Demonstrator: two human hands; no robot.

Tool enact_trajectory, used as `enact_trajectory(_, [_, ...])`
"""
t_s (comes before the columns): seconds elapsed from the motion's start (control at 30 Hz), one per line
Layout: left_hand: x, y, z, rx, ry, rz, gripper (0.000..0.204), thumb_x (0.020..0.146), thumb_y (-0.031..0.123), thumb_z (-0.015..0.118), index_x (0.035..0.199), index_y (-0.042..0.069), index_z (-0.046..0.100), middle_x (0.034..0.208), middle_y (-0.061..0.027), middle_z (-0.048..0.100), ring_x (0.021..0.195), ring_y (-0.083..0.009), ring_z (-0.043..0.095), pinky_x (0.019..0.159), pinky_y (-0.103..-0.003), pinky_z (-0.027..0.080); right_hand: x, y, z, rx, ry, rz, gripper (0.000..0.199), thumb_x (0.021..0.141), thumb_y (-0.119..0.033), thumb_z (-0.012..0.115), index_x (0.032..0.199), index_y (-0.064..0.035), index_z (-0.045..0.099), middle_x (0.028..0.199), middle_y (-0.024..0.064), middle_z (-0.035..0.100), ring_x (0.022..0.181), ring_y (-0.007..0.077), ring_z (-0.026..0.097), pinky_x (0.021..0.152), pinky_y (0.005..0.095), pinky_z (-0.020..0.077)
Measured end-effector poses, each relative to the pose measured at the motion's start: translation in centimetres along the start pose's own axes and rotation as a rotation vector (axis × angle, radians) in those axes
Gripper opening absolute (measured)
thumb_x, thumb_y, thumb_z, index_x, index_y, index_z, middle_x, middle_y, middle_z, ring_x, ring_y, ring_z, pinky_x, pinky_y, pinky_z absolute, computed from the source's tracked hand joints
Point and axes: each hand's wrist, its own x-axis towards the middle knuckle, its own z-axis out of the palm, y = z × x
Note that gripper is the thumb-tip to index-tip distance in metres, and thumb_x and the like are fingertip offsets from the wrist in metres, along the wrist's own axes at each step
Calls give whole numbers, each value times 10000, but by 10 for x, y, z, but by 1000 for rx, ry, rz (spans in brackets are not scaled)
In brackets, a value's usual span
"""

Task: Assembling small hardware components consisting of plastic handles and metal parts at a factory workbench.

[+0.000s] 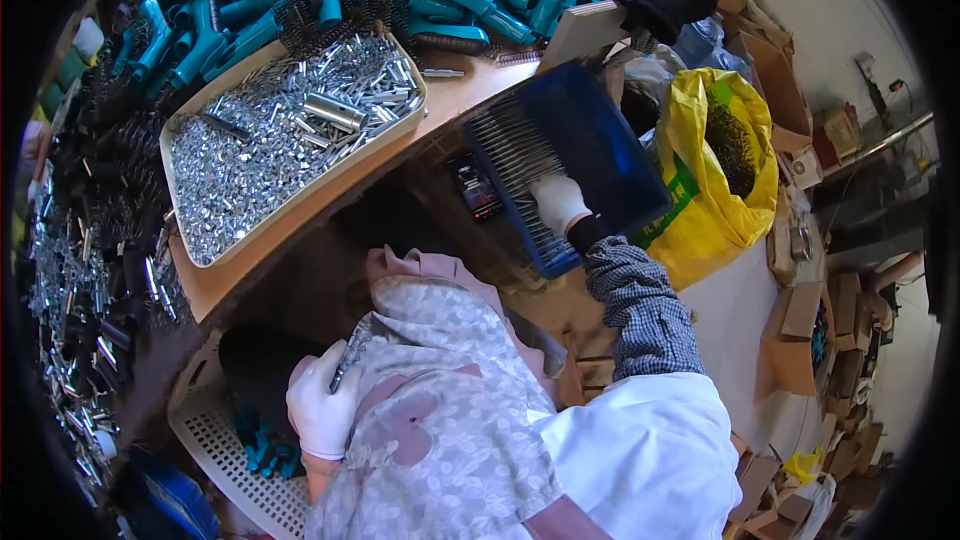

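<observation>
My left hand (323,406), in a white glove, is closed round a slim, ridged grey metal piece (351,352) above my lap. Whether it is one piece or several together, I cannot tell. Farther right, my right hand (560,204), also gloved, reaches down into a blue plastic bin (615,175). Its fingers are curled against a row of thin metal rods (515,145) lying along the bin's left side. What those fingertips pinch, if anything, is hidden. A patterned grey and pink apron (430,340) covers my lap.
On the table, a cream tray (300,198) holds small silver metal parts. Teal plastic handles (480,5) are heaped behind it. A phone (474,187) lies left of the bin; a yellow sack (715,210) stands right of it. A white basket (225,465) sits lower left.
</observation>
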Motion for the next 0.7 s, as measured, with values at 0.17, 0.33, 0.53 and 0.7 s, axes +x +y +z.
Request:
enact_trajectory(0.17, [-4, -6, -6, -190, 40, -97, 316, 762, 96, 739, 1060, -9, 743, 841, -208, 681, 792, -367, 656, 771, -396, 534, 6, -22, -63, 361, 147, 212, 148, 806, -166, 694, 897, -49, 695, 871, 178, 736, 811, 408, 699, 735, 500, 560])
enact_trajectory(0.33, [-2, -12, -3, -323, -33, -241, 351, 778, 102, 717, 1107, -19, 730, 913, -231, 685, 846, -384, 657, 809, -403, 523, -22, -122, -149, 1798, -1, 270, 223, 884, -68, 720, 1052, 3, 592, 892, 116, 706, 710, 183, 698, 655, 296, 582])
enact_trajectory(0.53, [-2, 10, -19, -576, 49, -353, 503, 859, 44, 678, 1332, -104, 588, 1139, -119, 699, 972, -150, 643, 894, -287, 518, -50, -276, -130, 2366, -552, -21, 291, 934, -80, 683, 1178, -7, 543, 1133, 164, 669, 982, 262, 708, 884, 401, 594])
enact_trajectory(0.7, [-23, -2, -47, -553, 264, -440, 446, 892, 63, 638, 1313, -83, 625, 1078, -86, 704, 930, -125, 640, 843, -265, 521, -48, -301, -141, 2187, -949, -220, 348, 969, -63, 662, 1281, 64, 576, 1094, 145, 709, 926, 199, 725, 814, 306, 610])
